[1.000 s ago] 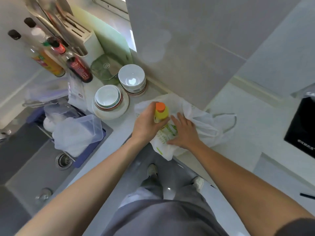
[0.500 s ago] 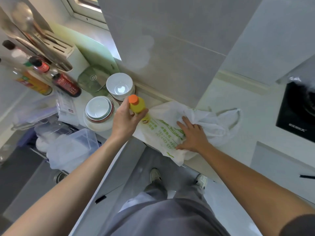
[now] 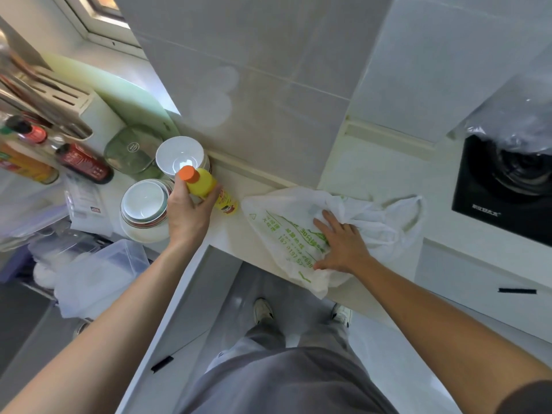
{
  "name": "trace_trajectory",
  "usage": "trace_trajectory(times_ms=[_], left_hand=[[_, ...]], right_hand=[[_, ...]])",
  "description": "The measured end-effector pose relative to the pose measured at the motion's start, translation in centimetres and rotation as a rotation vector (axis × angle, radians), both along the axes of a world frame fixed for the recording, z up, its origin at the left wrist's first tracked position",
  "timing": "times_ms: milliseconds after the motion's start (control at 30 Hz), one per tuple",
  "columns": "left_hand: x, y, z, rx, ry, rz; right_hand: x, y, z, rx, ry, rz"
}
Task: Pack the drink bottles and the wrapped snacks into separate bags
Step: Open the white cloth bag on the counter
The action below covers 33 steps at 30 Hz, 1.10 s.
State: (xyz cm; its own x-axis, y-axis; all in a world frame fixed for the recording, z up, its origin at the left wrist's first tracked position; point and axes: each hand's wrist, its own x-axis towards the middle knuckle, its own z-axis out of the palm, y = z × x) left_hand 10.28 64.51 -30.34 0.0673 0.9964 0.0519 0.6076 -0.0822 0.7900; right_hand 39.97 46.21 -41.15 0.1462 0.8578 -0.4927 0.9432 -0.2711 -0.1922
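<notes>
Yellow plastic fills the left hand (image 3: 186, 215), which grips a drink bottle (image 3: 206, 186) with an orange cap, its base on or just above the counter (image 3: 367, 171), left of a white shopping bag (image 3: 286, 234). The right hand (image 3: 340, 243) lies flat, fingers spread, pressing that bag down. Stacked bowls (image 3: 146, 204) stand just beside the bottle; sauce bottles (image 3: 83, 162) line the wall further left. With the bag's mouth crumpled shut under the palm, the bottle could catch the plastic and drag the overhanging bag off the edge.
</notes>
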Motion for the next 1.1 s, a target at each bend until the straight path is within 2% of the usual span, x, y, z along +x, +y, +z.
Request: trace_trajectory(times_ms=[533, 667, 733, 833, 900, 967, 1100], left_hand=[[-0.6, -0.6, -0.3, -0.055, 0.134, -0.091], [-1.2, -0.9, -0.2, -0.075, 0.102, -0.068], [-1.4, -1.6, 0.5, -0.025, 0.087, -0.027], [-1.4, -3.5, 2.4, 0.177, 0.151, 0.0], [-0.9, -5.2, 3.7, 0.354, 0.181, -0.055], [0.7, -7.1, 4.4, 0.451, 0.162, -0.16], [7.4, -10.2, 4.0, 0.315, 0.137, -0.43]], right_hand=[[-1.0, -0.8, -0.4, 0.044, -0.009, -0.052], [-1.0, -1.5, -0.1, 0.088, 0.02, -0.059], [-0.9, -2.0, 0.5, 0.116, 0.04, -0.06], [-0.7, -2.9, 1.8, 0.198, 0.069, -0.048], [-0.4, -3.7, 2.4, 0.28, 0.094, -0.04], [0.1, -4.6, 2.9, 0.402, 0.122, -0.032], [2.1, -6.5, 3.3, 0.579, 0.154, -0.031]])
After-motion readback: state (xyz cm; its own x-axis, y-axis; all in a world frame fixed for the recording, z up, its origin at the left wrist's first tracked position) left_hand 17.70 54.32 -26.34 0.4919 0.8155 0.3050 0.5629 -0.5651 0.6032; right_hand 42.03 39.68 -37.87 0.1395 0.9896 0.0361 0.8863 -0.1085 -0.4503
